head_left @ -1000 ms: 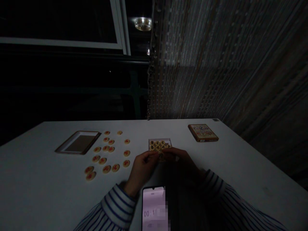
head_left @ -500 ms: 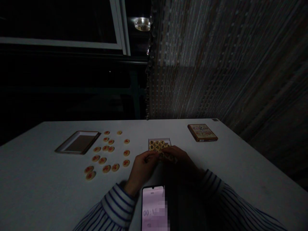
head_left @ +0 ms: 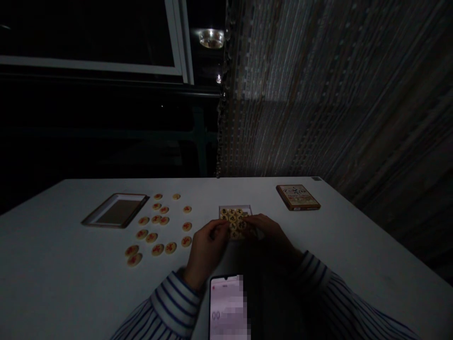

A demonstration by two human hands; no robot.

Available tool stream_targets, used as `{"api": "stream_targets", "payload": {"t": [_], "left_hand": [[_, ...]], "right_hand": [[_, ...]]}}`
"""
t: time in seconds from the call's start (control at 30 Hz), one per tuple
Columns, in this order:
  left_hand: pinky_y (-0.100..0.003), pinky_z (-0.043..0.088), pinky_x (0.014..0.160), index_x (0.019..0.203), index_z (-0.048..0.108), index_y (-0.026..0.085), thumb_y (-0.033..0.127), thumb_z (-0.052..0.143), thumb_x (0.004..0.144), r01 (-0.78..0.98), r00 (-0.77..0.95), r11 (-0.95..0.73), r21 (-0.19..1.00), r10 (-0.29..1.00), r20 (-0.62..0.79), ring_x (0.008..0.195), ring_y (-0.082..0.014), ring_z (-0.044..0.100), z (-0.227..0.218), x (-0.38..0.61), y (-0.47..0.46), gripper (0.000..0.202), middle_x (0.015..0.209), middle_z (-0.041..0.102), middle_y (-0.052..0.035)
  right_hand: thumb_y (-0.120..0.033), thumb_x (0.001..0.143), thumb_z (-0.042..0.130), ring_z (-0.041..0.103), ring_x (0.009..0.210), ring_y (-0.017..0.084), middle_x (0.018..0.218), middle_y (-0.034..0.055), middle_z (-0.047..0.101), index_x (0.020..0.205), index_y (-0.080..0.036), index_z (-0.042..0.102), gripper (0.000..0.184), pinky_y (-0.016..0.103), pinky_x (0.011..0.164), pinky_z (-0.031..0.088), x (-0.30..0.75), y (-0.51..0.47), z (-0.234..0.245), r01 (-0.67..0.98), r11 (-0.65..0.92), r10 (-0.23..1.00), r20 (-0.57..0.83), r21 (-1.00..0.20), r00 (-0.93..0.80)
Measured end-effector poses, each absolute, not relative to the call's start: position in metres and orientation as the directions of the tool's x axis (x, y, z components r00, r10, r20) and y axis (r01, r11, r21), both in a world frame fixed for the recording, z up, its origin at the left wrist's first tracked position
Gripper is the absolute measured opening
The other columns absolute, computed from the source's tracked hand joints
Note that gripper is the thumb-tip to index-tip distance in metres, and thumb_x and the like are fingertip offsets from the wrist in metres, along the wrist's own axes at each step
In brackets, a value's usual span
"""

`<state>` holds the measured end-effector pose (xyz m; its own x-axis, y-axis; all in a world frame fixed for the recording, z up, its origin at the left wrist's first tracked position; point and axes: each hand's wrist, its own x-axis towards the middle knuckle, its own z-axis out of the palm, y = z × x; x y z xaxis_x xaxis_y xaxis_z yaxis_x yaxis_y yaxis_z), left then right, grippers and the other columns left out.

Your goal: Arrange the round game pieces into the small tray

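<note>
A small pale tray (head_left: 251,210) in front of me holds rows of round, black-marked Chinese chess pieces (head_left: 232,218). At its left edge is my left hand (head_left: 211,245), closed, thumb and fingers bent together; whatever they pinch is hidden. My right hand (head_left: 269,231) reaches over the right side of the tray, its fingers closed at a Chinese chess piece (head_left: 241,225). Dim shadow hides the fingertips and the near right corner of the tray.
Several red-marked Chinese chess pieces (head_left: 151,237) lie loose on the white table (head_left: 71,264) to the left. Behind them is an open shallow box part (head_left: 116,210). A printed box (head_left: 297,197) sits at the right rear. A phone (head_left: 226,307) lies between my forearms.
My hands have moved slightly apart over the tray. More of the black-marked pieces now shows between them. The loose red-marked pieces stay where they were.
</note>
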<state>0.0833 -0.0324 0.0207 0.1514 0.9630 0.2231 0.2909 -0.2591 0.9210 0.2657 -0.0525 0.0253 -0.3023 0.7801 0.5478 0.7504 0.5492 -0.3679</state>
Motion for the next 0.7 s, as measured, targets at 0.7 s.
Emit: {"api": "stream_targets", "payload": {"t": [0.7], "left_hand": [[-0.033,0.044,0.078,0.089,0.06,0.016,0.027,0.043,0.077,0.483,0.152,-0.39,0.784,0.919,0.364,0.088,-0.0187,0.056,0.013,0.079,-0.027,0.024,0.091,0.061,-0.0076]], "right_hand": [[-0.034,0.077,0.05,0.058,0.08,0.017,0.092,0.0061,0.064,0.104,-0.019,0.058,0.032,0.032,0.077,0.045,0.298,-0.03,0.048,0.848,0.317,0.87,0.485,-0.424,-0.082]]}}
